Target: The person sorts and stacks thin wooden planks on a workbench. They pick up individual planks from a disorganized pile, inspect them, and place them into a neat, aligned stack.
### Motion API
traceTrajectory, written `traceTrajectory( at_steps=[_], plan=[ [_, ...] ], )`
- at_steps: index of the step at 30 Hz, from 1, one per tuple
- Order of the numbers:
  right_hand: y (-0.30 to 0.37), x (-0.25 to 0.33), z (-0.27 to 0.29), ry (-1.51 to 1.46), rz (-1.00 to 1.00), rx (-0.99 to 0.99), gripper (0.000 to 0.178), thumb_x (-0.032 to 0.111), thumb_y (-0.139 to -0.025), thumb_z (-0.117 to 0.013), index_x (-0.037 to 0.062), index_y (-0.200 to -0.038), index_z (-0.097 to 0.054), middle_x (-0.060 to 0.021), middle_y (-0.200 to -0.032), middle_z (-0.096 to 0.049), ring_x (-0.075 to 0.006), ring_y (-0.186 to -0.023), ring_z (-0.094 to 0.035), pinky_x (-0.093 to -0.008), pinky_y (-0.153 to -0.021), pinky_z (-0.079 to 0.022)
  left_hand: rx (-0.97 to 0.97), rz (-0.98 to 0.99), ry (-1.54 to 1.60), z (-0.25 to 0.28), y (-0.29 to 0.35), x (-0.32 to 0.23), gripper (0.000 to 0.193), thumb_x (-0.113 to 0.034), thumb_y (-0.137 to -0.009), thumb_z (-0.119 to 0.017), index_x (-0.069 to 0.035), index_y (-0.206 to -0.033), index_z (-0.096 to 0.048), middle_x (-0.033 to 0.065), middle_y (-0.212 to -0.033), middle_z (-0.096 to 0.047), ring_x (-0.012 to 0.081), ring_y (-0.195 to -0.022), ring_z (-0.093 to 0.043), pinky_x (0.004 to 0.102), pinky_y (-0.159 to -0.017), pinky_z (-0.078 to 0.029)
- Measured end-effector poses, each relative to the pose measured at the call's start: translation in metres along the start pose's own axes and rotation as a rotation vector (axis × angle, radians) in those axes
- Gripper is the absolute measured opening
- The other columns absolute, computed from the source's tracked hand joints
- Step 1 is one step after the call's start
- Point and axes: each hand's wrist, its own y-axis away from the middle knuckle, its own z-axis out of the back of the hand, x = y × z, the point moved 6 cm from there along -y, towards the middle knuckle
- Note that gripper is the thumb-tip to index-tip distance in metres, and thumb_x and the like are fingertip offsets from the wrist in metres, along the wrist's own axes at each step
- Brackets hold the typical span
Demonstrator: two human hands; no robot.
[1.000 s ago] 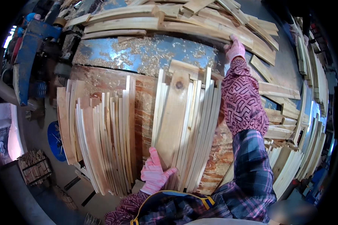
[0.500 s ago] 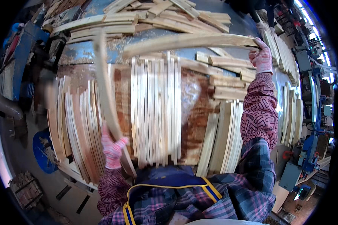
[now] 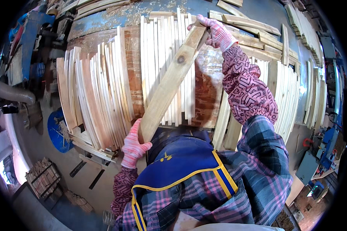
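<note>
A pale wooden board [image 3: 166,90] with a dark knot slants across the middle row of planks, lifted above them. My right hand [image 3: 216,32], in a pink-and-white knit glove, grips its far end. The near end rests in the crook of my left hand [image 3: 134,149], gloved alike, with the fingers along the board's left edge and the thumb at its end. Beneath lies a row of thin planks [image 3: 150,57] side by side. To the left is another row of planks [image 3: 108,73], some slightly bowed.
Brown sheets [image 3: 137,65] show between the rows. Loose boards [image 3: 254,27] lie crosswise at the far right, above a right-hand row of planks [image 3: 285,88]. A blue round object [image 3: 59,131] stands on the floor at left. Blue machinery [image 3: 327,142] lines the right.
The board in my right hand has swung from lying crosswise to a near-far slant, its near end now at my left hand. My left hand has let go of another board at the left row.
</note>
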Motion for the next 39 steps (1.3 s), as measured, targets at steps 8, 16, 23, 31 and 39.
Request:
traceTrajectory(
  at_steps=[8,16,23,31,39],
  plan=[
    [0.008,-0.009,-0.075,0.191,0.005,0.111,0.049,0.048,-0.098,-0.061,0.0019,-0.111,-0.073,-0.0046,-0.094,-0.074,-0.0076,-0.066,-0.067,-0.0185,-0.045,-0.049,0.071,0.049,0.127,-0.034,0.048,0.054,0.115,-0.015,-0.063,-0.089,-0.015,-0.160,-0.026,0.0176,-0.145,-0.053,0.0319,-0.133,-0.053,0.0403,-0.110,-0.044],
    [0.009,-0.024,-0.304,0.241,0.105,0.289,0.043,0.045,-0.095,-0.066,0.0115,-0.122,-0.065,-0.0022,-0.091,-0.062,-0.0122,-0.061,-0.058,-0.0242,-0.047,-0.048,-0.280,0.376,-0.013,0.040,0.119,0.120,0.116,-0.028,-0.069,-0.089,-0.018,-0.161,-0.018,0.0248,-0.144,-0.051,0.0394,-0.130,-0.053,0.0414,-0.110,-0.043],
    [0.038,-0.101,-0.525,0.130,0.127,0.657,0.063,0.049,-0.104,-0.051,0.0012,-0.145,-0.047,-0.0049,-0.098,-0.065,-0.0130,-0.081,-0.061,-0.0292,-0.071,-0.054,-0.818,-0.041,0.683,0.132,0.247,0.260,0.111,-0.020,-0.068,-0.084,-0.013,-0.161,-0.024,0.0125,-0.150,-0.049,0.0204,-0.135,-0.047,0.0315,-0.110,-0.039],
    [0.085,-0.302,-0.620,0.474,-0.107,0.353,0.050,0.038,-0.101,-0.062,0.0043,-0.138,-0.057,0.0045,-0.082,-0.055,-0.0083,-0.068,-0.051,-0.0269,-0.059,-0.047,-1.073,0.645,1.100,0.160,0.347,0.609,0.101,0.003,-0.077,-0.070,-0.021,-0.162,-0.023,0.0064,-0.092,-0.065,0.0168,-0.071,-0.062,0.0325,-0.065,-0.055],
    [0.065,-0.324,-0.642,0.627,-0.035,0.375,0.057,0.042,-0.103,-0.057,0.0028,-0.144,-0.050,0.0030,-0.086,-0.057,-0.0079,-0.072,-0.055,-0.0259,-0.063,-0.052,-0.748,0.617,1.273,0.162,0.266,0.793,0.097,-0.009,-0.078,-0.077,-0.017,-0.161,-0.026,0.0165,-0.114,-0.067,0.0251,-0.090,-0.067,0.0371,-0.079,-0.055]
  ],
)
